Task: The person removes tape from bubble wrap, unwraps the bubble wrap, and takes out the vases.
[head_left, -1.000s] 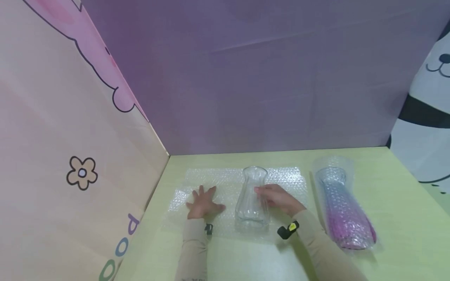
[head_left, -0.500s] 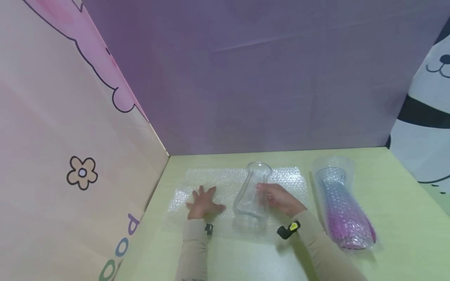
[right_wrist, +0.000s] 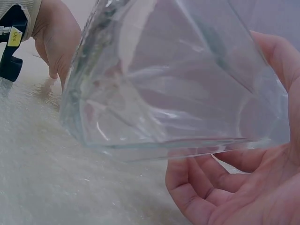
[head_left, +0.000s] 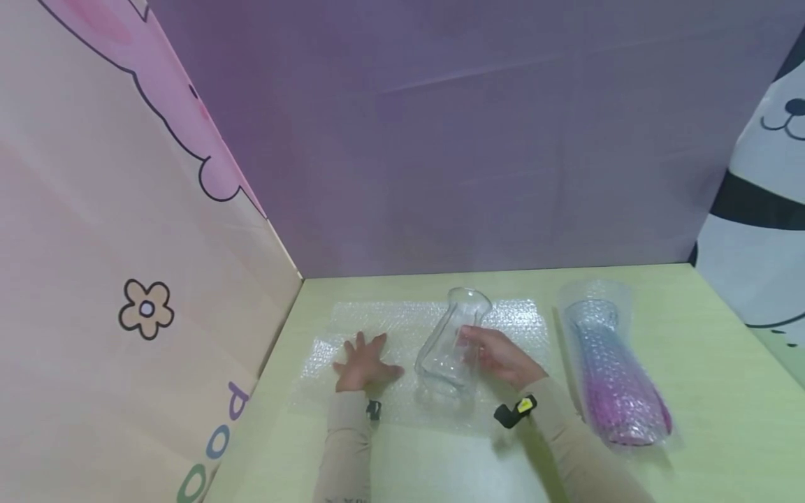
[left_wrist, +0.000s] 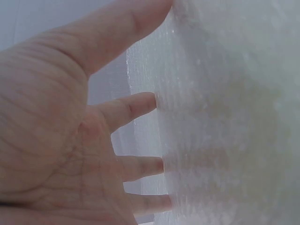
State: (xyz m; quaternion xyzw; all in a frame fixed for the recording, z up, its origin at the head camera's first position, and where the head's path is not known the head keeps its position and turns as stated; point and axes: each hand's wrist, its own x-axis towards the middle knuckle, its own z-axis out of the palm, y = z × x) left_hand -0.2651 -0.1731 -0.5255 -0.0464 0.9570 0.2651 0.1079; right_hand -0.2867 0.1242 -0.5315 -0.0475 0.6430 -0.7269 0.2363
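A clear glass vase (head_left: 444, 355) with a narrow neck and flared rim is in my right hand (head_left: 502, 355). Thumb and fingers grip its right side, and it leans with its rim toward the right. In the right wrist view, the vase's (right_wrist: 164, 89) faceted body fills the middle, its lower edge above the bubble wrap (right_wrist: 112, 192). My left hand (head_left: 363, 365) lies on the left part of the bubble wrap sheet (head_left: 390, 316), fingers spread. Up close in the left wrist view, its straight fingertips (left_wrist: 147, 101) press against the wrap.
To the right lies a second vase (head_left: 619, 381), blue shading to pink, wrapped in bubble wrap. The pale yellow-green table (head_left: 453, 468) meets a purple back wall (head_left: 478, 175). A printed panel (head_left: 207, 335) borders the left side.
The glass vase has tilted from nearly upright, its rim going right and up and its base left and up. My left hand has stayed in place.
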